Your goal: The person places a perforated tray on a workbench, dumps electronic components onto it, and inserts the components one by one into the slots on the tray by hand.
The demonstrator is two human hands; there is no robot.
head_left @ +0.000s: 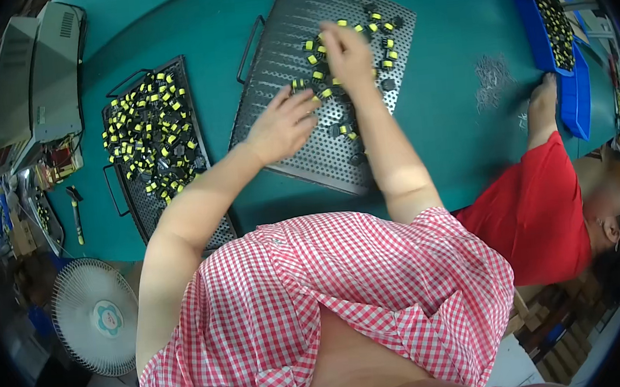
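Note:
A perforated metal tray lies tilted on the green table, with black-and-yellow small parts scattered over its right half. My left hand is over the tray's middle, fingers spread just beside a few of these parts; nothing shows in its grip. Further up, my right hand hangs over the cluster with its fingers bent together. Slight blur hides whatever may be between its fingertips. Some parts beneath my right hand and forearm are covered from sight.
Left of it, a second perforated tray carries a heap of similar parts. A grey machine, a black-handled tool and a fan are further left. At right are thin metal pieces, blue bins and a co-worker in red.

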